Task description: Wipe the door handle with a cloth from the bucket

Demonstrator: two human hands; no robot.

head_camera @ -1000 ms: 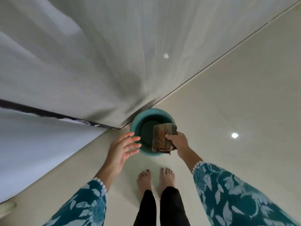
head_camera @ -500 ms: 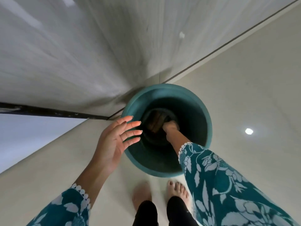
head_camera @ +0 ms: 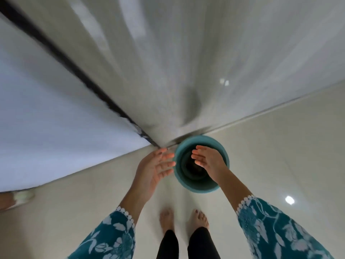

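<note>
While I watch the head view, the left hand (head_camera: 155, 168) hangs empty, fingers spread, just left of the teal bucket (head_camera: 200, 186) standing on the pale floor (head_camera: 280, 156) by the grey door (head_camera: 186, 62). Over the bucket mouth, the right hand (head_camera: 210, 160) is empty too, fingers extended. Cloth: cannot tell; the bucket's dark interior is blurred. Bare feet (head_camera: 167, 219) stand nearer.

Bucket (head_camera: 186, 181) on floor (head_camera: 280, 156), before feet (head_camera: 183, 220)
</note>
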